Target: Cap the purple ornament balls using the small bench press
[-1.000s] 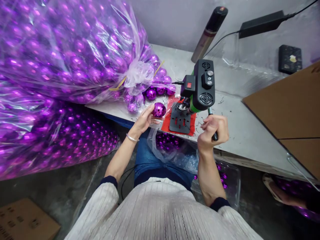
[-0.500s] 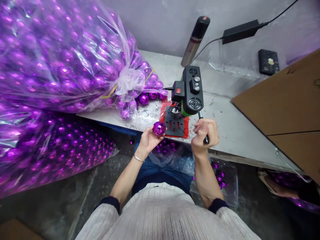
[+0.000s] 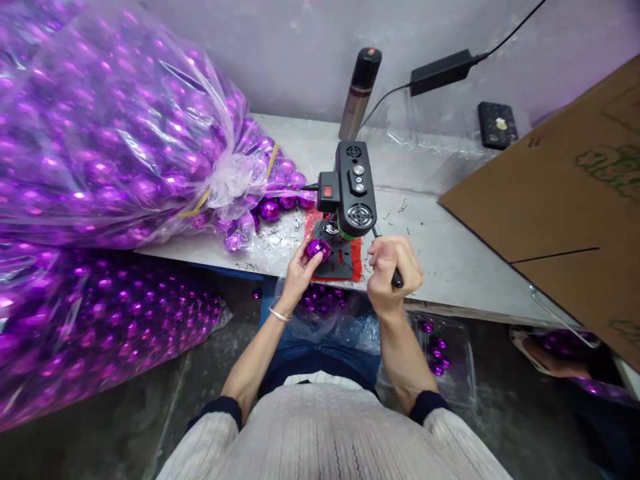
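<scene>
In my left hand (image 3: 299,275) is a shiny purple faceted ball (image 3: 319,250), gripped by the fingers and thumb. The ball is over the left part of a dark slotted base plate (image 3: 334,268), close to the head of a small bench drill press (image 3: 356,183). My right hand (image 3: 394,272) is closed in a fist around the black-tipped lever (image 3: 397,279) on the machine's right side. A red sheet (image 3: 356,257) lies under the base. Whether the ball touches the machine, I cannot tell.
A big clear bag of purple balls (image 3: 125,133) fills the left, with another bag (image 3: 110,320) below. Behind the machine stand a spray can (image 3: 360,93) and a power adapter (image 3: 443,71). A cardboard box (image 3: 550,207) is at right. Dark shavings litter the table (image 3: 435,253).
My left hand has brought the ball from the plate's front left edge in over the base, nearer the machine's head. My right hand stays on the lever. The whole view has shifted slightly.
</scene>
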